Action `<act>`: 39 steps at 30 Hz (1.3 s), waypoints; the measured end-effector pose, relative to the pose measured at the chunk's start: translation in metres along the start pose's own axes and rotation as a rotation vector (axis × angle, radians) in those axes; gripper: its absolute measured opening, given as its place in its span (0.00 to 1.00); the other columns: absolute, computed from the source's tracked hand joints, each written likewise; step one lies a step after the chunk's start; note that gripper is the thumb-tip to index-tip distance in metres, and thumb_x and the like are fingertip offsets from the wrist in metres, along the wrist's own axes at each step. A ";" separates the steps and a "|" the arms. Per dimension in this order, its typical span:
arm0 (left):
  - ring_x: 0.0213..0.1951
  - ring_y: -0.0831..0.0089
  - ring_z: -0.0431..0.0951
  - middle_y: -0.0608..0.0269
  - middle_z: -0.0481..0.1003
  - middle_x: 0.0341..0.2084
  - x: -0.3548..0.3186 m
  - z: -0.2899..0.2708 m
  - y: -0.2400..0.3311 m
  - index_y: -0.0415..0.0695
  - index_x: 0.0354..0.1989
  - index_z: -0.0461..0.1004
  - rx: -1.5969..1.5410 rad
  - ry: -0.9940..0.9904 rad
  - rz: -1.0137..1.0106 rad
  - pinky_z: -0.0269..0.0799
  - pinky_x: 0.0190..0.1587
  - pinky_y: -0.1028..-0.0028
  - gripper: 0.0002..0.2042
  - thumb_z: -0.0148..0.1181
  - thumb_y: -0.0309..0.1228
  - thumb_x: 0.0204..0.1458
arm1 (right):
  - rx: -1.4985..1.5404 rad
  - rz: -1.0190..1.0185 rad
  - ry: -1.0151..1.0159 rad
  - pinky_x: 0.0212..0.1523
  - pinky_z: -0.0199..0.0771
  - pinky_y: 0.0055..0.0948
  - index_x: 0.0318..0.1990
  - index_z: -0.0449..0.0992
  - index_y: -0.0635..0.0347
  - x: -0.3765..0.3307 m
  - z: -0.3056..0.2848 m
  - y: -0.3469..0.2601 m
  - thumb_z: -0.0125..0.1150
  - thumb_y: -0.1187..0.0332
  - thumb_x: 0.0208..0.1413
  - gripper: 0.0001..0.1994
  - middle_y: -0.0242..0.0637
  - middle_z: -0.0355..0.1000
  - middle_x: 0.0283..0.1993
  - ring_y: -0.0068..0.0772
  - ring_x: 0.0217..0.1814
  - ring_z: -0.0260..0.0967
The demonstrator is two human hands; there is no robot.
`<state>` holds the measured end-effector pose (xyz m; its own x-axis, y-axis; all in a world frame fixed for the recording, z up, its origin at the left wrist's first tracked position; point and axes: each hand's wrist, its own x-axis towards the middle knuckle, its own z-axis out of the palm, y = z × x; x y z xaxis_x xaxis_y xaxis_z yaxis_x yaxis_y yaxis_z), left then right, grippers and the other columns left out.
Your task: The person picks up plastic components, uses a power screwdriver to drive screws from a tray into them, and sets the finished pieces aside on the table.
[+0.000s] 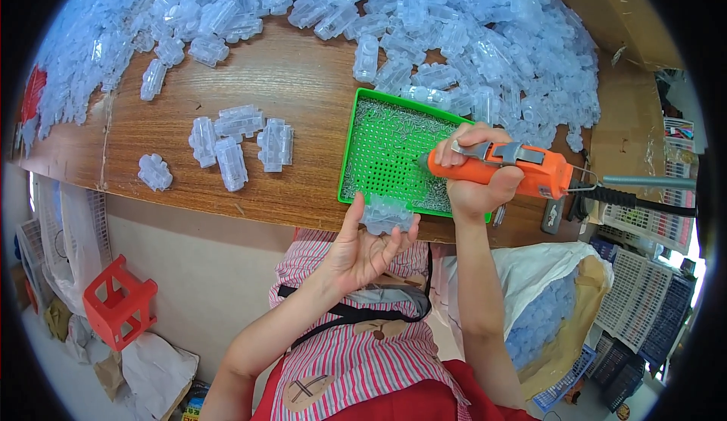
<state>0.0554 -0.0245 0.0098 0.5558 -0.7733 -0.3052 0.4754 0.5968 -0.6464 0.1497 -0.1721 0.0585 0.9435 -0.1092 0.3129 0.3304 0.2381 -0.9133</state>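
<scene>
My left hand [367,251] is closed around a clear plastic part [387,215], holding it at the near edge of a green perforated tray [350,145]. Small metal screws [435,194] lie scattered in the tray. In my right hand [477,171] is an orange electric screwdriver [541,169], gripped around its body. Its dark tip points left over the tray, apart from the plastic part. A cord runs off from its rear end to the right.
A large heap of clear plastic parts [454,20] covers the far side of the wooden table [295,80]. Several loose parts [232,165] lie at the left. An open sack of parts [541,322] stands below right. A red stool [120,304] is on the floor.
</scene>
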 end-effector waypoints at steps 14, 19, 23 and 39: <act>0.43 0.62 0.74 0.51 0.70 0.43 0.004 0.003 -0.018 0.37 0.53 0.62 0.215 0.112 0.280 0.79 0.39 0.81 0.35 0.51 0.58 0.49 | 0.081 -0.040 -0.084 0.21 0.67 0.28 0.37 0.69 0.69 -0.005 0.002 -0.025 0.56 0.32 0.42 0.39 0.37 0.63 0.25 0.30 0.23 0.65; 0.41 0.69 0.76 0.54 0.72 0.40 0.005 0.008 -0.027 0.39 0.51 0.64 0.407 0.197 0.391 0.77 0.37 0.84 0.35 0.44 0.61 0.51 | 0.177 -0.134 -0.253 0.22 0.67 0.30 0.37 0.69 0.69 -0.024 0.019 -0.080 0.55 0.28 0.38 0.43 0.37 0.63 0.24 0.33 0.23 0.64; 0.39 0.72 0.76 0.55 0.73 0.40 0.006 0.007 -0.032 0.40 0.50 0.65 0.515 0.242 0.450 0.76 0.37 0.83 0.35 0.40 0.63 0.52 | 0.084 -0.108 -0.259 0.22 0.68 0.31 0.36 0.70 0.67 -0.039 0.031 -0.084 0.55 0.28 0.37 0.41 0.37 0.64 0.22 0.33 0.22 0.65; 0.44 0.69 0.73 0.56 0.71 0.45 0.009 0.008 -0.037 0.41 0.53 0.62 0.383 0.276 0.490 0.72 0.44 0.73 0.34 0.33 0.62 0.55 | 0.034 -0.076 -0.270 0.25 0.68 0.32 0.35 0.70 0.66 -0.047 0.040 -0.078 0.56 0.29 0.36 0.41 0.37 0.65 0.22 0.33 0.23 0.65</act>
<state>0.0484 -0.0516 0.0367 0.5982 -0.3901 -0.7000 0.4495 0.8865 -0.1100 0.0807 -0.1466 0.1251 0.8870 0.1321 0.4424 0.3967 0.2721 -0.8767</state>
